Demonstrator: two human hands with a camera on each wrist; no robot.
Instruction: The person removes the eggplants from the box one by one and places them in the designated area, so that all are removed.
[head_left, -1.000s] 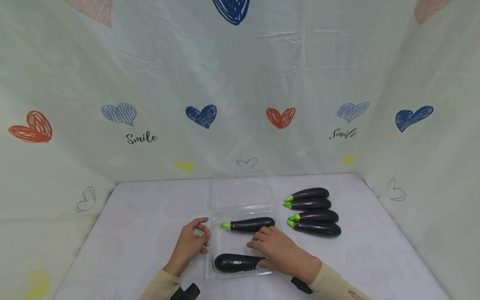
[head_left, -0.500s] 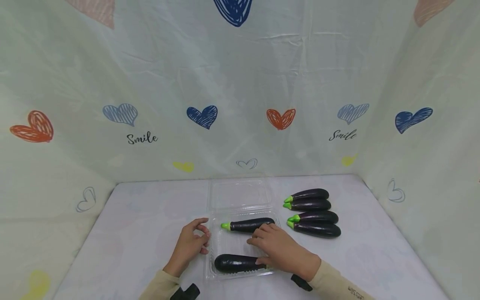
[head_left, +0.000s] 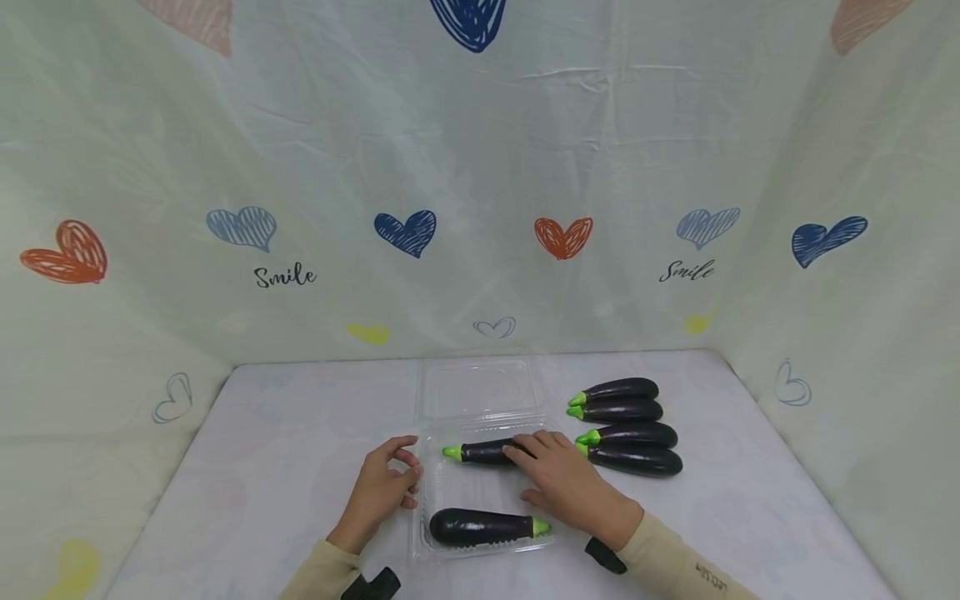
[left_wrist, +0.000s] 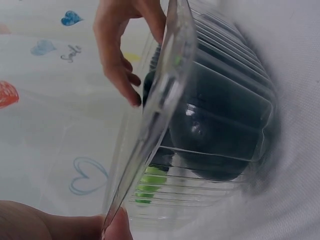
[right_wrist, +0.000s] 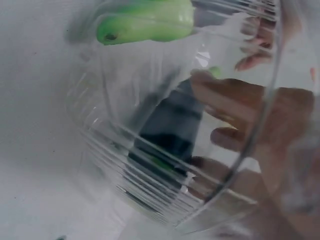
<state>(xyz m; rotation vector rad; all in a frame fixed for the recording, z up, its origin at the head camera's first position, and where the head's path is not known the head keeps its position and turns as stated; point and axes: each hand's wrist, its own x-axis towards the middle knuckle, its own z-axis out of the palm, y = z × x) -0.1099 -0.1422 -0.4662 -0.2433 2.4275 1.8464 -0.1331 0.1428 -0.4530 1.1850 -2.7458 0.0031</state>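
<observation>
Two eggplants lie in the base of a clear plastic clamshell container [head_left: 465, 487]. The near eggplant [head_left: 480, 527] points its green stem right; the far eggplant [head_left: 483, 452] points its stem left. My left hand [head_left: 378, 492] is at the container's left side, and in the left wrist view its thumb and a finger pinch the rim [left_wrist: 162, 97]. My right hand [head_left: 570, 487] reaches over the container's right side. Its extended fingers rest on the far eggplant, hiding its thick end. Through the clear wall, the right wrist view shows the near eggplant's green stem [right_wrist: 145, 25].
The container's lid [head_left: 480, 392] lies folded back behind the base. Several more eggplants [head_left: 633, 460] lie to the right, in two pairs with stems pointing left. A pale cloth covers the table [head_left: 300, 425], and a curtain printed with hearts [head_left: 465, 150] surrounds it.
My right hand has let go of the near eggplant's stem end and shifted slightly right and away from me, onto the far eggplant. The left hand stays in place.
</observation>
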